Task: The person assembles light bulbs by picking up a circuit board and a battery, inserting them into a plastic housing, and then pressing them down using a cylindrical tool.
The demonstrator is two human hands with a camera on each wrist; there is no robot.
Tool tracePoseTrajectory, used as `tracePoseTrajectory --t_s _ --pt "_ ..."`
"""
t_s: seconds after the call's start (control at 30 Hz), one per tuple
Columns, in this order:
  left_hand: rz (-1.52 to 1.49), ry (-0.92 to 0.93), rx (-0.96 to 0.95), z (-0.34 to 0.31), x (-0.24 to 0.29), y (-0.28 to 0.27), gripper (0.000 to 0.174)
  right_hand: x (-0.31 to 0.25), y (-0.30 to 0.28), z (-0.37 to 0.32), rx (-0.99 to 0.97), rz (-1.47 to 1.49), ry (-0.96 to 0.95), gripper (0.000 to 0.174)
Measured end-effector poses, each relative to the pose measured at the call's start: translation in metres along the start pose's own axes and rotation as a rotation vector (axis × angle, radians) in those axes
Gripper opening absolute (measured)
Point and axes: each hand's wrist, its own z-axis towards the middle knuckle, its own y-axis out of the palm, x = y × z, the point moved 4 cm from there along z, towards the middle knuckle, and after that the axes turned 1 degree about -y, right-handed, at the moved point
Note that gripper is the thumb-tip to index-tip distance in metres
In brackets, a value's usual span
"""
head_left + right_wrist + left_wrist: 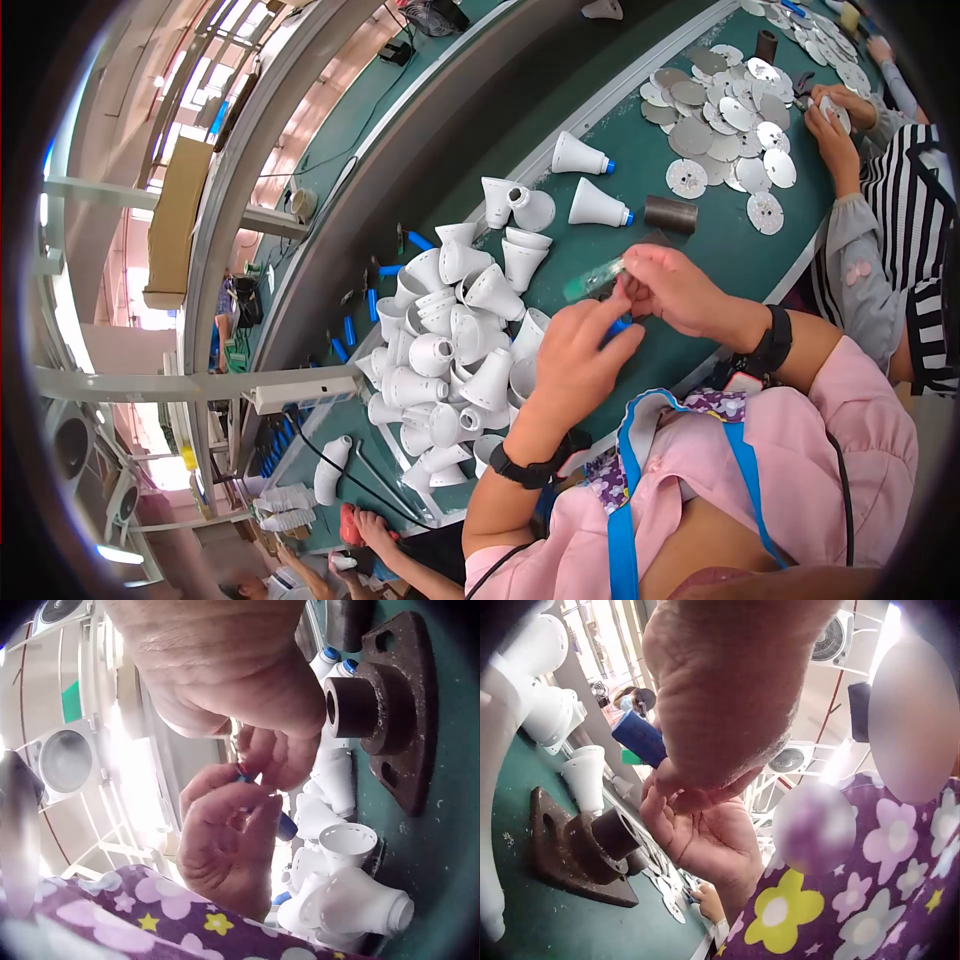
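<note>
My left hand [580, 350] has its fingers curled around a short blue piece [640, 739], whose end sticks out past the hand in the left wrist view. My right hand [680, 290] meets it at the fingertips and pinches the end of a small green, partly see-through piece [595, 280]. A bit of red and blue shows between the fingers in the right wrist view; the fingers hide the rest. Below the hands stands a dark metal flange with a tube [397, 712]. White funnel-shaped housings [430, 355] are heaped beside my left hand.
Two white housings with blue ends [598, 203] lie beyond the hands, near the dark metal cylinder [670, 214]. Many round metal discs [725, 115] spread over the green table [560, 255]. Blue-handled tools [350, 331] lie along the far edge. Another person's hands [835, 130] work at upper right.
</note>
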Motion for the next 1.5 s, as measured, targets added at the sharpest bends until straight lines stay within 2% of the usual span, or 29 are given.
tracePoseTrajectory --t_s 0.07,0.1,0.17,0.2,0.27,0.3,0.37,0.43,0.5,0.57,0.63,0.67,0.73,0.77,0.8,0.87,0.9,0.93,1.0,1.03,1.1,1.13,1.2,1.27,1.33,1.4,1.5 --pt "-0.211 -0.346 0.338 -0.009 -0.007 -0.013 0.011 -0.005 0.001 -0.003 0.055 0.070 -0.042 0.023" --pt "-0.212 -0.346 0.332 -0.006 -0.005 -0.012 0.011 -0.003 0.001 -0.004 0.058 0.076 -0.042 0.023" --pt "-0.631 -0.835 0.461 -0.010 -0.020 -0.004 0.012 -0.001 0.002 -0.006 -0.008 0.000 -0.068 0.023" --pt "-0.630 -0.837 0.464 -0.014 -0.022 -0.002 0.012 0.000 0.002 -0.006 -0.011 -0.002 -0.066 0.023" --pt "-1.057 -0.938 0.178 -0.024 -0.026 0.020 0.014 0.001 0.002 -0.005 -0.062 -0.062 -0.093 0.023" --pt "-1.101 -0.905 0.207 -0.022 -0.029 0.021 0.016 -0.004 0.003 -0.007 -0.060 -0.058 -0.093 0.023" --pt "-1.097 -0.910 0.158 -0.018 -0.036 0.022 0.016 -0.015 0.005 -0.013 -0.078 -0.379 0.070 0.026" --pt "-1.091 -0.912 0.116 -0.013 -0.049 0.021 0.015 -0.020 0.003 -0.014 -0.058 -0.401 0.055 0.028" --pt "-0.952 -0.873 -0.096 -0.007 -0.067 0.020 0.020 -0.022 -0.003 -0.011 -0.040 -0.422 0.037 0.029" --pt "-0.558 -0.778 -0.128 0.013 -0.095 0.007 0.039 -0.023 -0.015 -0.008 0.052 -0.332 -0.053 0.030" --pt "-0.214 -0.491 0.114 0.032 -0.124 0.004 0.056 -0.024 -0.019 -0.006 0.089 -0.302 -0.061 0.029" --pt "-0.211 -0.489 0.116 0.038 -0.135 0.010 0.056 -0.025 -0.021 -0.005 0.125 -0.271 -0.068 0.029" --pt "0.054 -0.653 -0.095 0.047 -0.157 0.025 0.065 -0.029 -0.020 -0.008 0.126 -0.330 -0.077 0.028" --pt "0.179 -0.647 -0.136 0.049 -0.161 0.030 0.057 -0.031 -0.020 -0.009 0.132 -0.388 -0.079 0.028" --pt "0.176 -0.640 -0.136 0.050 -0.164 0.035 0.057 -0.032 -0.020 -0.011 0.139 -0.388 -0.082 0.028" --pt "0.067 -0.831 -0.182 0.047 -0.175 0.045 0.043 -0.034 -0.023 -0.013 0.174 -0.425 -0.087 0.028" --pt "0.133 -0.736 -0.153 0.050 -0.171 0.044 0.034 -0.034 -0.025 -0.014 0.177 -0.423 -0.084 0.028" --pt "0.131 -0.737 -0.155 0.048 -0.169 0.043 0.034 -0.035 -0.028 -0.014 0.209 -0.436 -0.109 0.028" --pt "0.000 -0.562 0.095 0.045 -0.154 0.023 0.038 -0.038 -0.033 -0.014 0.239 -0.445 -0.133 0.028" --pt "0.003 -0.563 0.093 0.044 -0.141 0.012 0.038 -0.042 -0.037 -0.015 0.313 -0.455 -0.177 0.028" --pt "-0.366 -0.658 0.317 0.029 -0.115 -0.016 0.041 -0.049 -0.046 -0.013 0.391 -0.419 -0.232 0.027" --pt "-0.479 -0.682 0.320 0.015 -0.108 -0.019 0.043 -0.050 -0.045 -0.011 0.384 -0.416 -0.230 0.027" --pt "-0.599 -0.560 0.270 -0.003 -0.083 -0.024 0.046 -0.049 -0.040 -0.011 0.316 -0.432 -0.161 0.027" --pt "-0.672 -0.535 0.205 -0.019 -0.062 -0.020 0.048 -0.044 -0.023 -0.012 0.255 -0.472 -0.089 0.027" --pt "-0.947 -0.602 0.240 -0.030 -0.049 -0.008 0.051 -0.032 -0.003 -0.013 -0.018 -0.555 0.051 0.026" --pt "-1.115 -0.676 0.286 -0.033 -0.036 -0.003 0.049 -0.027 0.008 -0.017 -0.050 -0.544 0.074 0.024" --pt "-1.065 -0.676 0.272 -0.047 -0.035 0.006 0.049 -0.026 0.015 -0.024 -0.066 -0.574 0.126 0.024"
